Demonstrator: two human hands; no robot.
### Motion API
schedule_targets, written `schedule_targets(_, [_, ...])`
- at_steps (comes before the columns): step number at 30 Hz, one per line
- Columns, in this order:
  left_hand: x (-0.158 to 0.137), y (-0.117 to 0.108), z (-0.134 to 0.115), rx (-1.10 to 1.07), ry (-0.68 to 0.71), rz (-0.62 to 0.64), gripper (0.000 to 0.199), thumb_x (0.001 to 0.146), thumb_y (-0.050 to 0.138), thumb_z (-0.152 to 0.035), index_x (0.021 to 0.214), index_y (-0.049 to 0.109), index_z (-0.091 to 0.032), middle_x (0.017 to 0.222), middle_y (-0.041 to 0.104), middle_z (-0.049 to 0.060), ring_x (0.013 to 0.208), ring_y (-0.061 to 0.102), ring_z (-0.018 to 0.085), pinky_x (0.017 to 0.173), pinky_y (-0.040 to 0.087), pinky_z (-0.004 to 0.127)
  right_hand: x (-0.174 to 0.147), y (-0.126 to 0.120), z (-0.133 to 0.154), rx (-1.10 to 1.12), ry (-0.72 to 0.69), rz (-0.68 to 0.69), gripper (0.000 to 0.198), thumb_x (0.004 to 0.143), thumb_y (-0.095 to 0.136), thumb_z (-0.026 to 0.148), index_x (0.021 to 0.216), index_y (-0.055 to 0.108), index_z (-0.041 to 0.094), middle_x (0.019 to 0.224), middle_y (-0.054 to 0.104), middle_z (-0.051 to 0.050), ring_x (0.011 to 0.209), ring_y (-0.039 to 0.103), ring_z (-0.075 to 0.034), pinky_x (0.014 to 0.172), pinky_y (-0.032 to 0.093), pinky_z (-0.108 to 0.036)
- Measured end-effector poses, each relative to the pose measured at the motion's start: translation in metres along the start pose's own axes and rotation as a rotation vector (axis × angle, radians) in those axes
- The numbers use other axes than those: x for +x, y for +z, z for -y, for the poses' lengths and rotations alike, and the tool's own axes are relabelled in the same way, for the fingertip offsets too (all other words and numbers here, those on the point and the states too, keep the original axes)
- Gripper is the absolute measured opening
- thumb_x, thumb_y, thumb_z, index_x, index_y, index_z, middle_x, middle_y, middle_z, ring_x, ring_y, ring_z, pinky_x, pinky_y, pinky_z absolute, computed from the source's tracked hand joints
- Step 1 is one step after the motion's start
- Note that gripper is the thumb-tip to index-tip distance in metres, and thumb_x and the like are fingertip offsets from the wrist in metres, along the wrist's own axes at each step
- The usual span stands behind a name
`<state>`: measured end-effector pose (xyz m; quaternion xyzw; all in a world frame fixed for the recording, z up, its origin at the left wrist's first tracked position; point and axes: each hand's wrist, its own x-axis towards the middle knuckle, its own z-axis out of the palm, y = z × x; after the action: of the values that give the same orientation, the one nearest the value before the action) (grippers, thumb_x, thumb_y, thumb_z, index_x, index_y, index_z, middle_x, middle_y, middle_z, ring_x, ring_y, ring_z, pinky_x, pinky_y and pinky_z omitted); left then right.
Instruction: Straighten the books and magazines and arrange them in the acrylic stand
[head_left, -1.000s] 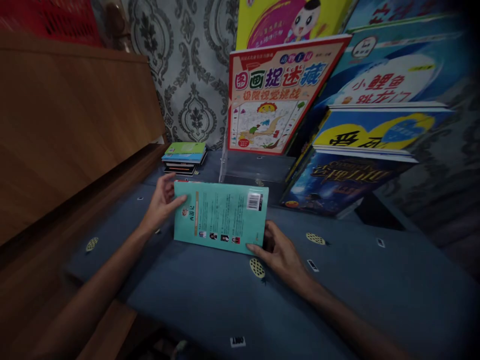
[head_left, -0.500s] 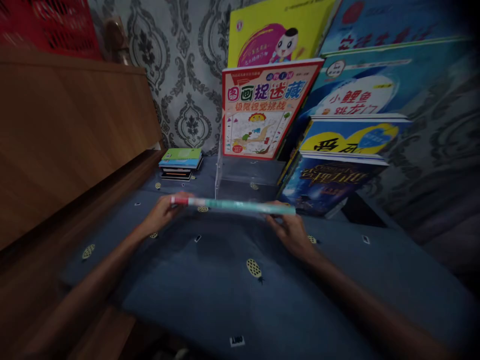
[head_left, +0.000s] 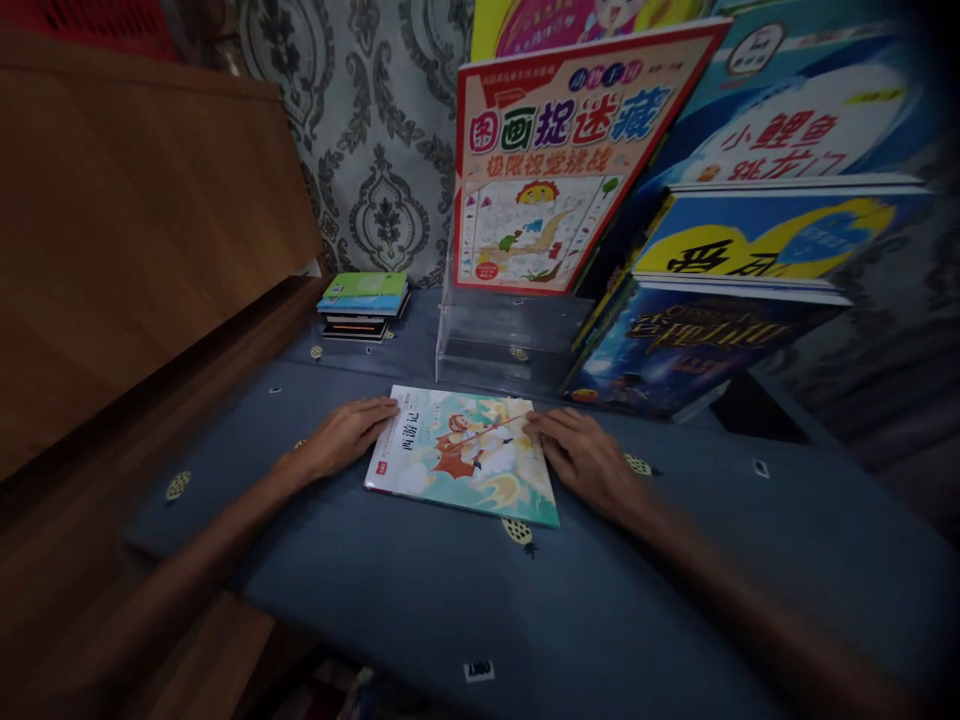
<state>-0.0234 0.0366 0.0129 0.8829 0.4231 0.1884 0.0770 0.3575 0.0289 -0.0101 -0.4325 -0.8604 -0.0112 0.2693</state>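
A thin picture book (head_left: pixel 465 450) with a white and teal illustrated cover lies face up on the blue cloth, turned sideways to me. At its left edge, my left hand (head_left: pixel 349 432) has its fingertips on the upper corner. My right hand (head_left: pixel 581 450) grips the opposite edge, with fingers over the cover's margin. The thumbs are mostly hidden. Just beyond the book stands a clear acrylic rack (head_left: pixel 487 345); a red-bordered picture book (head_left: pixel 547 180) leans upright in it.
Several more books, among them a dark blue one (head_left: pixel 697 350), stand in tiers at the right. A small stack of books (head_left: pixel 364 305) sits at the back left. A wooden cabinet (head_left: pixel 150 220) borders the left side of the cloth-covered table (head_left: pixel 360 590).
The picture book was held up edge-on between both hands; now it is down on the cloth with its cover showing. My view has shifted closer to the rack.
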Motion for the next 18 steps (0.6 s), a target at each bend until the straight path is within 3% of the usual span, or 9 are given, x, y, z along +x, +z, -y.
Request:
schedule_targets(6, [0.014,0.011,-0.002,0.022,-0.105,0.017,0.045,0.101,0.038,-0.031,0.138,0.058,-0.015,0.147,0.055,0.012,0.135,0.055,0.025,0.116,0.041,0.048,0.001,0.001,0.014,0.047,0.096,0.022,0.036,0.096,0.045,0.032,0.120,0.069,0.020,0.127,0.067,-0.015,0.115,0.063,-0.033,0.097,0.052,-0.053])
schedule_targets(18, [0.033,0.016,0.003,-0.021,-0.142,-0.069,0.042,0.096,0.040,-0.026,0.127,0.066,-0.015,0.140,0.062,0.012,0.131,0.059,0.026,0.113,0.045,0.045,0.005,0.019,0.025,0.038,0.160,-0.020,0.039,0.095,0.043,0.023,0.122,0.070,0.018,0.125,0.066,-0.018,0.113,0.059,-0.034,0.094,0.054,-0.055])
